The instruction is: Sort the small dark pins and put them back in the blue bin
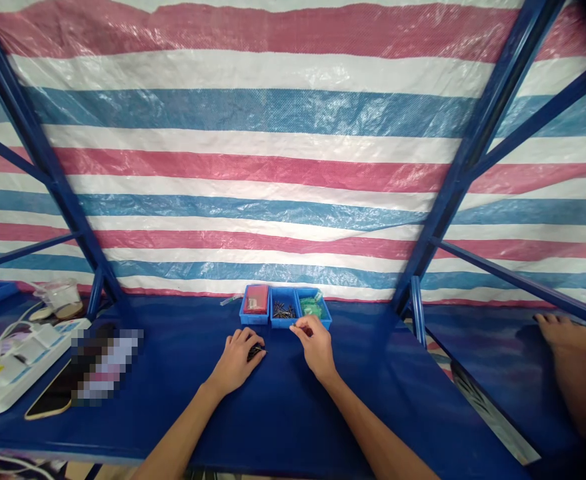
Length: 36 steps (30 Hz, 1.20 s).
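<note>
My left hand (240, 360) rests low on the blue table, its fingers curled around several dark, thin metal pieces (255, 351) that look like screws. These show between thumb and fingers; the palm side is hidden. My right hand (315, 347) is in front of the bins, thumb and forefinger pinched together. Something tiny may be at the fingertips, too small to name. Just beyond it, the middle blue bin (283, 325) holds similar dark screw-like pieces (283, 310). On its left, a bin holds red packets (257, 300); on its right, another holds green packets (311, 307).
A small clear tube-like item (230, 300) lies left of the bins. A phone (53, 393) and a white power strip (33, 367) with cables occupy the left side. Blue metal posts (453, 180) flank the table (173, 413). Another person's hand (567, 337) rests on the neighbouring table.
</note>
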Tool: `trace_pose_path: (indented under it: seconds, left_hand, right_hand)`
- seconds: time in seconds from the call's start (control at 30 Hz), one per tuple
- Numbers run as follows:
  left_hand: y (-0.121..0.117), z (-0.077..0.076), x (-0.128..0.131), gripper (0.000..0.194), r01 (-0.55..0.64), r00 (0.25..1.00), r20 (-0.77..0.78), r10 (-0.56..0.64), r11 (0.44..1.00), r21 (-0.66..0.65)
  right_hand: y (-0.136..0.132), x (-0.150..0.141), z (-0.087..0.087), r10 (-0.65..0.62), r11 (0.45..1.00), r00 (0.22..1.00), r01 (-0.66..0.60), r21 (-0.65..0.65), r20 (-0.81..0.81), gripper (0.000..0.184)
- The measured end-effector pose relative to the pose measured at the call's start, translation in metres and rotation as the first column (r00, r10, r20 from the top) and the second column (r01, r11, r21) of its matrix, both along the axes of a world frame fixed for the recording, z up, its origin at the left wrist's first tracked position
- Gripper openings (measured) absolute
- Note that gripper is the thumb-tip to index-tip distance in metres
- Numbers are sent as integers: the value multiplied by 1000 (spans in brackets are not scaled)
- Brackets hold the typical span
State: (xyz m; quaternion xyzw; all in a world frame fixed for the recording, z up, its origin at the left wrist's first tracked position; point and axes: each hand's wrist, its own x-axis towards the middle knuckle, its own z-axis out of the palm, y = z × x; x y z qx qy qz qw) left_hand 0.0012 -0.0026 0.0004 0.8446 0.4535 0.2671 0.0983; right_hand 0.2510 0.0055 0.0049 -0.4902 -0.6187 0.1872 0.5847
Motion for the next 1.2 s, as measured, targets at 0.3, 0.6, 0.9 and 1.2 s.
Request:
trace_pose_path:
  seconds: [0.3,0.6,0.9,1.2]
  left_hand:
    - [0,0,0,17,-5,1000,-3,5,1000,9]
    - [-1,3,1,21,12,1000,12,-12,1000,-11]
    - [0,1,1,21,10,1000,14,-10,1000,5]
    - [0,0,1,19,10,1000,8,-10,1000,0]
  right_hand:
    - [0,2,-3,1,999,1000,-2,-41,-25,35]
    - [4,2,-7,26,999,999,-26,-28,-21,40]
    - [4,-1,-9,82,990,997,-82,-119,-4,25]
    - [2,0,-2,38,999,995,-35,-27,95,26]
